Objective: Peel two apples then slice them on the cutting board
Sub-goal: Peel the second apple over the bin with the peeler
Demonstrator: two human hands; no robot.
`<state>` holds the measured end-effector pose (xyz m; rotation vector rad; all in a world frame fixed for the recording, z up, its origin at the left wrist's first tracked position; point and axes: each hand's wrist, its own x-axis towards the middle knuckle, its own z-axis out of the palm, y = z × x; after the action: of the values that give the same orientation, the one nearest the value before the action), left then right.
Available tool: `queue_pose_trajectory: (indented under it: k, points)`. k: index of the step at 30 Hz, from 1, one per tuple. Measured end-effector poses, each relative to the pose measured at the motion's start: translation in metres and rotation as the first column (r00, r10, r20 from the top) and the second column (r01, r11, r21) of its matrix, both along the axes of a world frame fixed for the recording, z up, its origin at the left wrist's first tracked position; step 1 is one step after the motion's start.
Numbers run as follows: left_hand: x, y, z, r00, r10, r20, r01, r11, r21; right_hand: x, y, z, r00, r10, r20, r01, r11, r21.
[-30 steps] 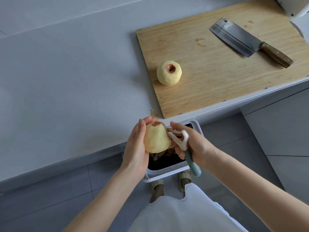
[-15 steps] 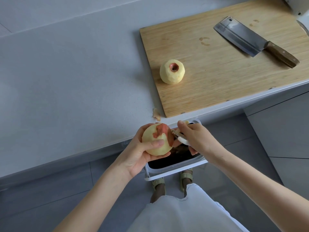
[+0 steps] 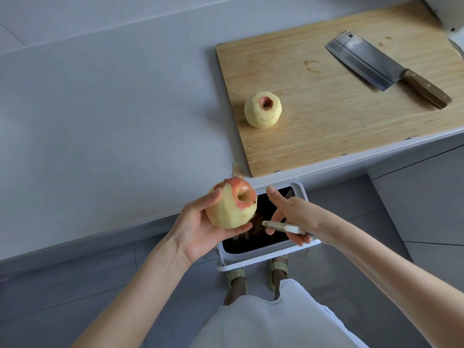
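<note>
step: peeling second | left hand (image 3: 198, 232) cups mostly peeled round yellow apple (image 3: 232, 212) | right hand (image 3: 293, 217) grips white plastic peeler (image 3: 283, 227) | next: shave red stem-end skin (image 3: 237, 188)

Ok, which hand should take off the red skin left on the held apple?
Right: the right hand holds the peeler beside the apple, which the left hand cradles.

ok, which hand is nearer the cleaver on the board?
Right. The right hand, holding the peeler, is below-left of the cleaver in view; the left hand, gripping the half-peeled apple, is further left.
</note>
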<state>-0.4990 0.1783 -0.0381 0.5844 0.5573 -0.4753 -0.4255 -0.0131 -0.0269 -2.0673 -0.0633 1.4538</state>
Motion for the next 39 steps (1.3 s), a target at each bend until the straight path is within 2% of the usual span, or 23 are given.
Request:
queue_pose_trajectory:
  k: [4,6,7,9,11,12,14,16,17,22,25,28,31,33,39]
  points:
    - [0.003,-0.004,0.002,1.0,-0.02,-0.002,0.02,1.0,0.003,0.002,-0.003,0.004,0.971,-0.237,0.03,0.231,0.963,0.141]
    - [0.003,-0.004,0.002,0.999,-0.05,-0.019,0.051,0.998,0.024,0.003,-0.004,0.01,0.926,-0.356,0.125,0.323,0.92,0.222]
    - [0.002,-0.004,0.001,0.997,-0.076,-0.015,0.076,0.996,0.044,0.004,-0.004,0.013,0.908,-0.369,0.196,0.316,0.913,0.258]
    - [0.002,-0.004,0.002,0.989,-0.144,0.014,0.142,0.985,0.094,0.004,-0.003,0.017,0.878,-0.302,0.371,0.184,0.929,0.322]
    - [0.002,-0.004,0.005,0.977,-0.21,0.027,0.204,0.966,0.158,0.003,-0.001,0.019,0.81,-0.127,0.572,-0.059,0.954,0.295]
    - [0.003,-0.004,0.006,0.969,-0.245,0.031,0.234,0.952,0.197,0.003,-0.001,0.018,0.738,-0.032,0.673,-0.173,0.956,0.236]
    - [0.003,-0.003,0.009,0.949,-0.311,0.046,0.287,0.917,0.278,0.005,0.0,0.017,0.517,0.09,0.852,-0.316,0.944,0.092]
    - [0.002,-0.002,0.01,0.94,-0.338,0.044,0.303,0.887,0.35,0.007,0.002,0.017,0.329,0.144,0.933,-0.405,0.914,0.001]
    - [0.002,-0.002,0.01,0.937,-0.346,0.045,0.305,0.875,0.375,0.008,0.004,0.018,0.276,0.16,0.948,-0.434,0.901,-0.025]
    - [0.0,-0.007,0.018,0.876,-0.448,0.176,0.359,0.852,0.381,0.003,0.012,0.023,0.114,0.12,0.986,-0.505,0.862,-0.046]
    - [-0.003,-0.011,0.023,0.848,-0.453,0.274,0.331,0.858,0.393,0.003,0.015,0.026,0.104,0.012,0.995,-0.502,0.864,0.042]
    - [-0.006,-0.014,0.022,0.855,-0.408,0.319,0.294,0.889,0.35,0.002,0.018,0.02,0.185,-0.102,0.977,-0.454,0.873,0.177]
    - [-0.008,-0.011,0.014,0.883,-0.386,0.268,0.285,0.893,0.349,-0.001,0.018,0.01,0.279,-0.141,0.95,-0.383,0.891,0.244]
    - [-0.011,-0.009,0.007,0.902,-0.381,0.204,0.297,0.889,0.347,-0.004,0.017,0.002,0.319,-0.146,0.936,-0.344,0.903,0.258]
    - [-0.02,-0.011,-0.004,0.937,-0.324,0.134,0.273,0.914,0.299,-0.013,0.017,-0.021,0.443,-0.176,0.879,-0.255,0.915,0.312]
